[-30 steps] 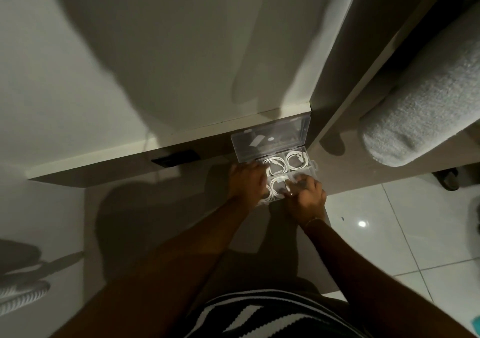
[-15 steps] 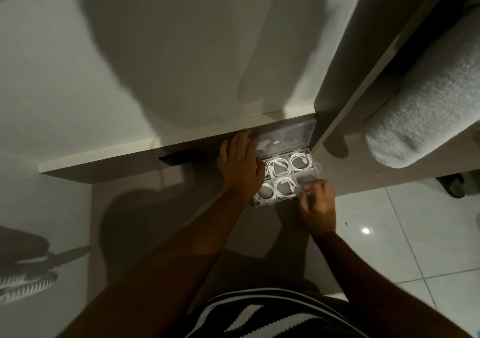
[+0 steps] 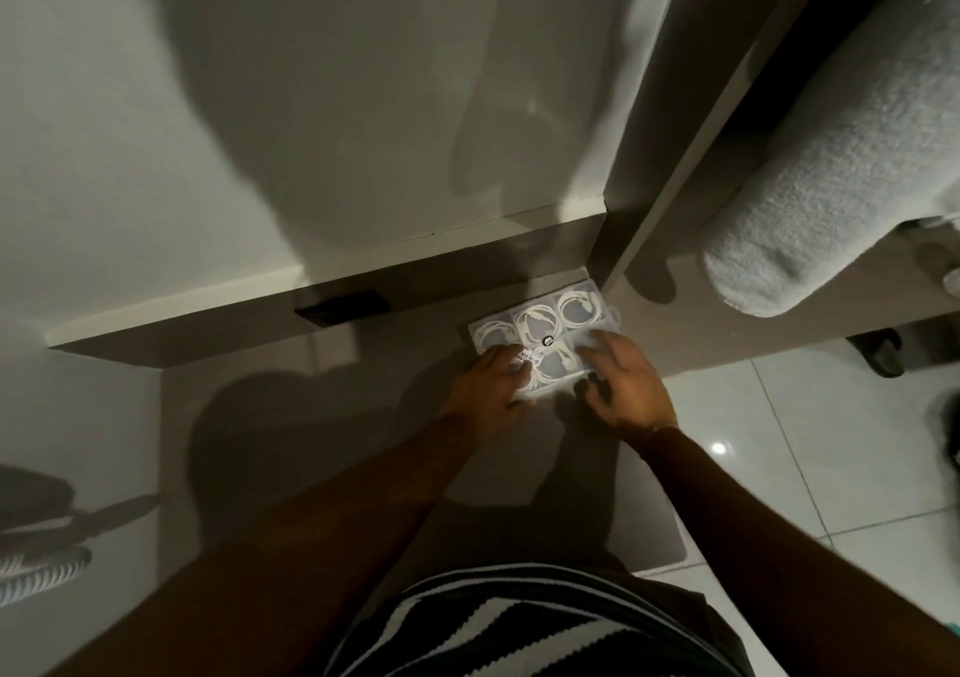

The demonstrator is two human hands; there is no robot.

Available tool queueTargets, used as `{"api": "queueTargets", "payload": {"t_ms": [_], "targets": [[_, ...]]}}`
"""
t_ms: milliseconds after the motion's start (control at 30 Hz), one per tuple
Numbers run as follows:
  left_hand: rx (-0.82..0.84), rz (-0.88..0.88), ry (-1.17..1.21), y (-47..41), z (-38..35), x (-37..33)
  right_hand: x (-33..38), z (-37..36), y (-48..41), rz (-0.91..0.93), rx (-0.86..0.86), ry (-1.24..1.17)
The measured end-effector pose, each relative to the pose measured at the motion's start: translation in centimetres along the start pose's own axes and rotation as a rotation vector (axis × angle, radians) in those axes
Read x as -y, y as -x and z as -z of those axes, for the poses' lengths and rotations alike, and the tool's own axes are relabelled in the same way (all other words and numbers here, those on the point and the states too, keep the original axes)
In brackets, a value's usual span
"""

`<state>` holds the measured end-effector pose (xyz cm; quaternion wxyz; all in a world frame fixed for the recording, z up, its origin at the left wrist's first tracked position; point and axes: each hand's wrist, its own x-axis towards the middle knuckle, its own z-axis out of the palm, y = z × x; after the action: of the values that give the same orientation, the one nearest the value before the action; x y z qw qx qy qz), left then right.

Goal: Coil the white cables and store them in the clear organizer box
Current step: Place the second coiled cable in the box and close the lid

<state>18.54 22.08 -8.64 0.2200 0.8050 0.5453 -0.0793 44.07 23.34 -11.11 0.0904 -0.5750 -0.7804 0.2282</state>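
The clear organizer box (image 3: 597, 296) lies on the brown surface against the wall corner, its lid down. Coiled white cables (image 3: 579, 307) show through the lid in several compartments, and a label sticker (image 3: 547, 342) sits on top. My left hand (image 3: 491, 382) grips the box's near left corner, fingers curled over the lid. On the near right part of the lid rests my right hand (image 3: 623, 388), fingers spread on top and thumb at the front edge.
A white ledge (image 3: 311, 281) runs behind the box, with a dark wall plate (image 3: 343, 307) below it. A grey rolled cushion (image 3: 831, 182) lies to the right. White floor tiles (image 3: 779, 442) and a dark object (image 3: 878, 354) are at the right.
The lid, upright against the wall before, now lies shut over the cables. My left hand came off the lid's back to the near left corner; my right hand moved onto the lid.
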Motion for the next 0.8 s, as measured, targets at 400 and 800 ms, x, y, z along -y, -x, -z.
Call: {"api": "queueTargets", "payload": {"t_ms": [400,800], "targets": [[0.017,0.032,-0.049,-1.0,-0.4,-0.2,-2.7,0.6,-1.8,0.058,0.059,0.002],[0.081,0.146,-0.050,-1.6,-2.3,-1.6,-3.3,-0.4,-1.2,0.351,-0.301,0.117]]}}
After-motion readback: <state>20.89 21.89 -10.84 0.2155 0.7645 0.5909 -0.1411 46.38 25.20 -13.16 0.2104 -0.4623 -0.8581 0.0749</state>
